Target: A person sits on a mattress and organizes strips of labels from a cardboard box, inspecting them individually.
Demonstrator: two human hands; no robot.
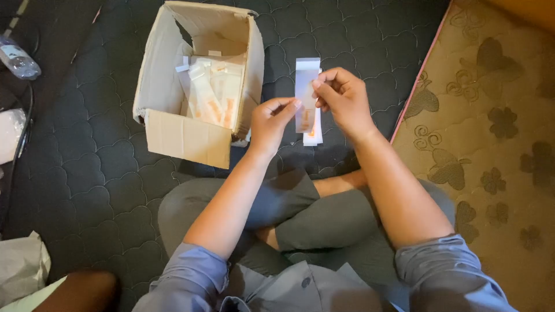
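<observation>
Home interior, floor level. Person sits cross-legged on a dark quilted mat with a scalloped stitch pattern. To the right, a tan carpet with flower and butterfly motifs, pink edging along it. An open cardboard box of white packets stands on the mat. A plastic bottle and dark cables lie at the left edge. No bench, counter or shelving.

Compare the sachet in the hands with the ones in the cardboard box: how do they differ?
The held sachet is a single one, upright between the left hand and right hand above the dark quilted mat. The boxed sachets are many, leaning together untouched inside the open cardboard box. Both are long, narrow, pale packets with an orange mark.
</observation>
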